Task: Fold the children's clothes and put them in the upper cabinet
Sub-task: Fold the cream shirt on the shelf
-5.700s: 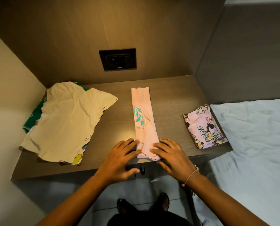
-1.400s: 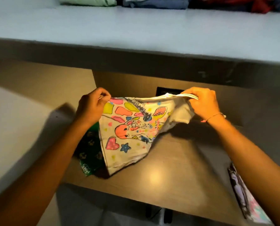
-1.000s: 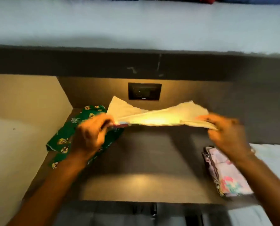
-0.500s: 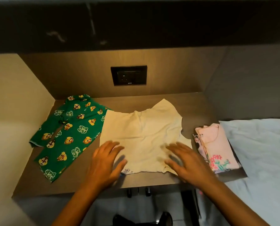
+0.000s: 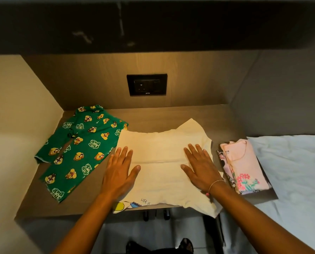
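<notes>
A cream children's T-shirt (image 5: 160,162) lies face down and spread flat in the middle of the wooden desk (image 5: 171,114). My left hand (image 5: 120,171) presses flat on its left edge, fingers apart. My right hand (image 5: 200,165) presses flat on its right part. Green print trousers (image 5: 79,149) lie unfolded to the left, touching the shirt's left edge. A folded pink garment (image 5: 243,165) rests on a folded cartoon-print piece at the desk's right end.
The desk sits in a niche with a wall on the left (image 5: 20,110), a back panel with a black socket (image 5: 147,84), and a dark cabinet underside (image 5: 153,24) above. A bed with a pale sheet (image 5: 292,171) adjoins on the right.
I lifted the cream shirt, shook it out and laid it face down on the desk. Both hands now rest flat on it and have slid further up. The view dropped from the upper shelf.
</notes>
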Demonstrator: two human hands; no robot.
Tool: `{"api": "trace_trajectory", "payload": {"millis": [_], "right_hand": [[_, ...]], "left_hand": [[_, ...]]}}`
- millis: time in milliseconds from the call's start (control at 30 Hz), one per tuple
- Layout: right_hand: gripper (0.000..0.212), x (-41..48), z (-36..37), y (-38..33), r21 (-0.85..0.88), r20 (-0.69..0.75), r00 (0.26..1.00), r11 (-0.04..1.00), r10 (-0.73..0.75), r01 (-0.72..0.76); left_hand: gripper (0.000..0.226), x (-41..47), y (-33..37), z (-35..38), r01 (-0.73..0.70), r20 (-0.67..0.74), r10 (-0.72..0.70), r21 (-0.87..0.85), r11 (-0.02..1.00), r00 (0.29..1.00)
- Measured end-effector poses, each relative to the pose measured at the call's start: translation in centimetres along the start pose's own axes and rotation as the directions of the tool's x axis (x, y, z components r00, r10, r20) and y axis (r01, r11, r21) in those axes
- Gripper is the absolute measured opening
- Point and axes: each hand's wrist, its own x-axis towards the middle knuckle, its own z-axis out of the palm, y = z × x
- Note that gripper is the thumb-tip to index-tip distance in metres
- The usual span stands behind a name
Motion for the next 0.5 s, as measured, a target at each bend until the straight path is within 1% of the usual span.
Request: {"api": "trace_trajectory", "payload": {"millis": [67,133,200,267,333,433,500], "right_hand": [[0.058,0.2,-1.1,0.6,-0.017,-0.04,0.999,1.0,-0.012,0.011],[0.047,0.6,-2.4,1.4,-0.029,-0.064,0.998,0.999,-0.023,0.021],[0.039,0.8,-3.1,1.9,-0.006,-0.08,0.997,1.0,-0.023,0.023],[0.031,0.9,-3.2,1.8,0.033,-0.123,0.992,0.999,-0.009,0.014],[0.024,1.1,-3.1,1.5,0.041,-0.166,0.986,0.999,0.009,-0.003],[0.02,0.9,-2.8,1.1,0.02,-0.191,0.981,0.999,0.032,-0.028],[0.014,1.2,-3.5,1.0,0.076,-0.27,0.961,0.997,0.051,-0.032]], "left_hand": [[0.055,0.3,-0.5,-1.0,-0.025,-0.035,0.025,-0.003,1.0,0.999],[0.043,1.2,-1.5,-2.3,-0.099,-0.04,0.1,0.015,0.995,0.994],[0.033,2.1,-2.5,-3.3,-0.176,-0.043,0.175,0.001,0.984,0.984],[0.019,2.5,-2.8,-3.8,-0.217,-0.084,0.216,-0.004,0.976,0.973],[0.009,2.6,-2.4,-3.8,-0.229,-0.102,0.228,0.004,0.974,0.968],[0.003,2.6,-2.0,-3.8,-0.237,-0.166,0.228,-0.032,0.971,0.959],[0.001,2.9,-1.8,-4.5,-0.219,-0.221,0.197,-0.08,0.972,0.955]]}}
